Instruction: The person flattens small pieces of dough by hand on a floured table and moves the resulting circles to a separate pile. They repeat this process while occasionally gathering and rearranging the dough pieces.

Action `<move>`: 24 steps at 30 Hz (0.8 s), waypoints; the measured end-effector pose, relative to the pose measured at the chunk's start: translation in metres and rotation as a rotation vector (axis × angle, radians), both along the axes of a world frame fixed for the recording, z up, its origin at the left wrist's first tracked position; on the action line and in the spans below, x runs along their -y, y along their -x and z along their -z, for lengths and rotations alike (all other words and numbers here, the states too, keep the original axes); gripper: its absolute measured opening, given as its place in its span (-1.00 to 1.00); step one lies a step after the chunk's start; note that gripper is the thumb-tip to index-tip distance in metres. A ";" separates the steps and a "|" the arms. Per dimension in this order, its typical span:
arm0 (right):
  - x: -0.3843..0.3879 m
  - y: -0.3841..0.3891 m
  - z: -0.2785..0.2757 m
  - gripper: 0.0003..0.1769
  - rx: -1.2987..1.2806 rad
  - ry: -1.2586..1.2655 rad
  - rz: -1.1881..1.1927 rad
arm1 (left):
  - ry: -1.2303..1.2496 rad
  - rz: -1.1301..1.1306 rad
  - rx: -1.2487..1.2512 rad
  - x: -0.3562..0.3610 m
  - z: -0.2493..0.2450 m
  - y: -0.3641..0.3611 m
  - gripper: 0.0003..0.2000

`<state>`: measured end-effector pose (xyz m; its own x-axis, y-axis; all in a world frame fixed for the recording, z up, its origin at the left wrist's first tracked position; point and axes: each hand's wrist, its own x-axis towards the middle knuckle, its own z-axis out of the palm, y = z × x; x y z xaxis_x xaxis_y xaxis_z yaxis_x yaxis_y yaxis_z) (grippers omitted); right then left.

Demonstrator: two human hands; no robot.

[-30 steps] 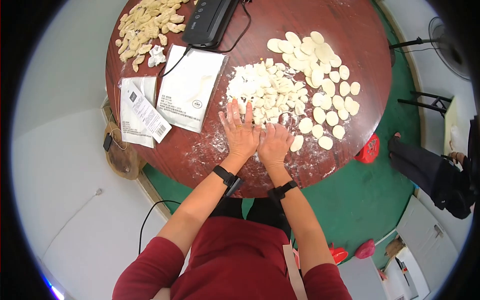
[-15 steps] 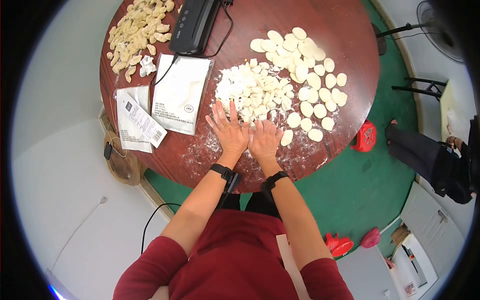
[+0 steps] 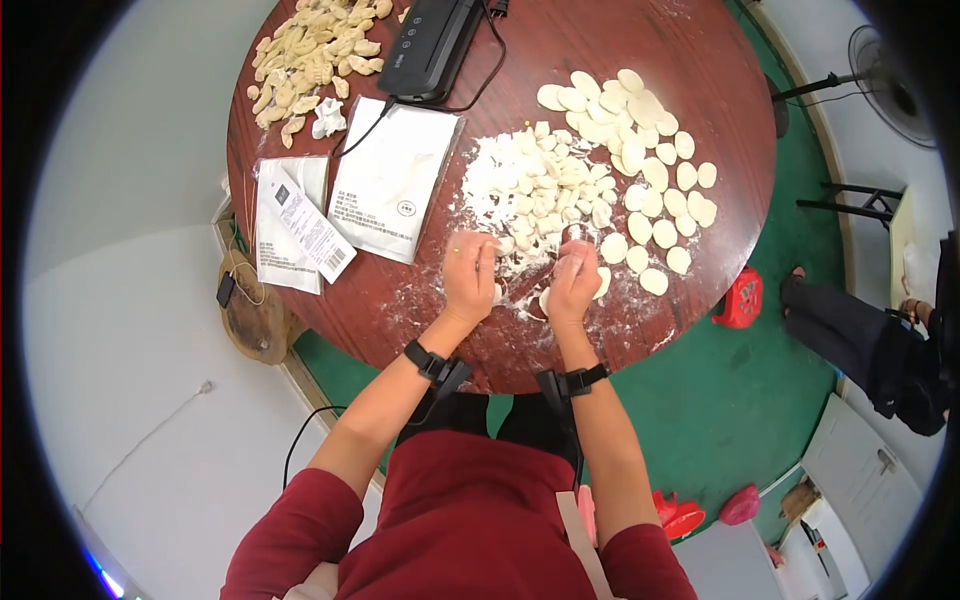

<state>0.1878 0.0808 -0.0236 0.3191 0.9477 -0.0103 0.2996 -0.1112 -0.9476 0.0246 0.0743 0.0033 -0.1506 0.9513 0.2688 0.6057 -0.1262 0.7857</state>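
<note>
So, far left there's a wooden block (image 3: 262, 325) on the floor by the wall. On the round table (image 3: 360, 315), white packets (image 3: 395, 190) lie below a heap of shaped dough (image 3: 310, 50), with a crumpled white thing (image 3: 328, 118) between and a black device (image 3: 432, 52) just right of the heap. Left hand (image 3: 470, 275) is kinda half-curled at the near side; can't tell if it's gripping anything, but a pale bit of dough (image 3: 497, 294) peeks out at its inner edge. Cut dough pieces (image 3: 560, 185) sit in flour (image 3: 488, 180) just beyond both hands. Right hand (image 3: 573, 280) is curled up too, hold hidden, with another pale bit (image 3: 544, 301) beside it. Flat dough rounds (image 3: 664, 234) spread out right of that, then a red stool (image 3: 741, 298) and a standing person (image 3: 850, 330).
</note>
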 end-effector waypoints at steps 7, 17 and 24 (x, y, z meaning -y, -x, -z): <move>-0.005 0.015 -0.017 -0.56 -0.626 0.134 0.210 | 0.369 0.567 0.230 0.010 -0.040 -0.008 -0.79; 0.010 0.007 -0.023 -0.84 0.019 0.181 -0.239 | 0.523 0.454 0.239 0.041 -0.040 0.038 -0.85; 0.028 0.027 -0.028 -0.65 0.526 -0.094 -0.704 | 0.655 0.017 0.405 0.058 -0.019 0.076 -0.80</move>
